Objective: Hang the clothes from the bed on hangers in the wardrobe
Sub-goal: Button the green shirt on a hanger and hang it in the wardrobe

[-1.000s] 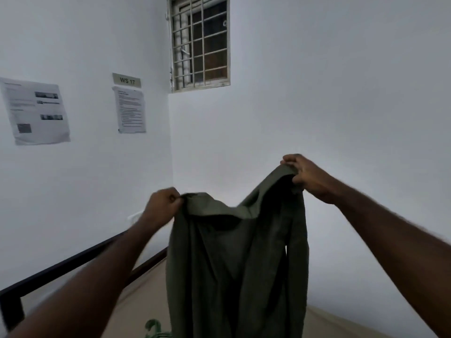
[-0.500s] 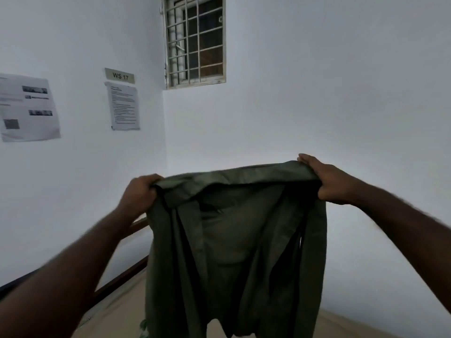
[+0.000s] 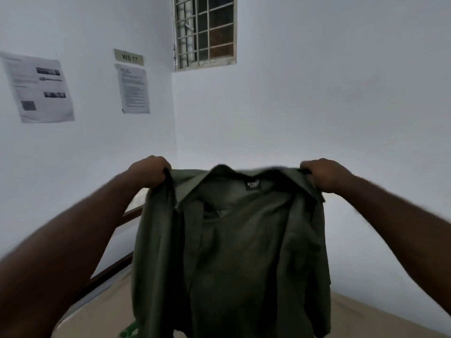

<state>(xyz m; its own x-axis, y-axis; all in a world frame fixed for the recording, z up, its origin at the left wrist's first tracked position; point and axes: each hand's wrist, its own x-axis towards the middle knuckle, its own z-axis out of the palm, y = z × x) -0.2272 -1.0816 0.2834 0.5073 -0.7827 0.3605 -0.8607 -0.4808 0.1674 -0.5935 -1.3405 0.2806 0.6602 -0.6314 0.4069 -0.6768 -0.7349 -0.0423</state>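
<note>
Spreading wider, the left hand (image 3: 150, 171) and right hand (image 3: 325, 175) now stretch the olive shirt (image 3: 234, 245) open, label facing the camera, above the bed (image 3: 363, 312). Fingers (image 3: 162, 168) clench both shoulders; keeping them level should square it.

White walls (image 3: 317, 106), barred window (image 3: 205, 32), taped papers (image 3: 37, 87), "WS 17" sign (image 3: 128, 57)

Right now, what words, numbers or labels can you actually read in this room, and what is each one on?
"WS 17": on the small wall sign on the left wall.
Printed sheet under that sign: text too small to read.
Larger sheet further left: text and pictures blurred, unreadable.
Black label inside the green shirt collar: white lettering, too blurred to read.
</note>
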